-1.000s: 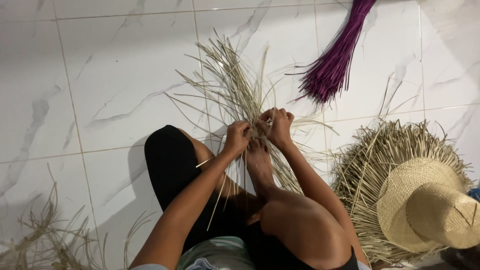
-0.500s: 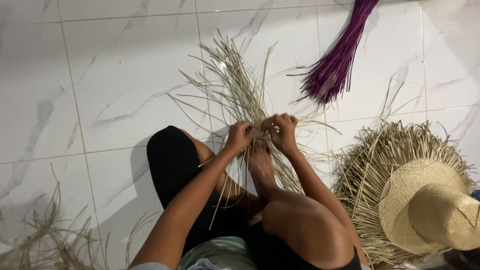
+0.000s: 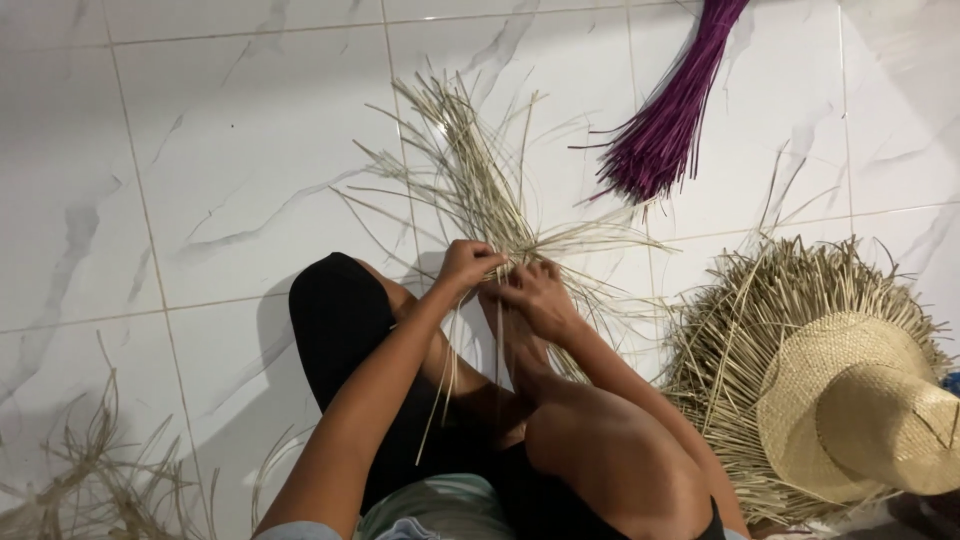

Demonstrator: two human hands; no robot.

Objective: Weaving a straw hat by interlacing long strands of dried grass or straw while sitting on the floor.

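I sit on a white tiled floor with my knees bent. A bundle of pale straw strips (image 3: 470, 175) fans out on the floor ahead of me. My left hand (image 3: 467, 265) pinches the strips where they cross, just above my foot. Close beside it, my right hand (image 3: 540, 295) grips the same strips from the right. Loose strands trail back over my legs.
A purple bundle of dyed straw (image 3: 670, 120) lies at the upper right. A woven straw hat (image 3: 860, 400) with an unfinished fringed brim rests at the right. Scrap straw pieces (image 3: 90, 480) are scattered at the lower left. White marble-patterned floor tiles (image 3: 200, 150) surround everything.
Both hands have stayed on the straw crossing and shifted slightly, working the strands between the fingers. The view has drifted a little.
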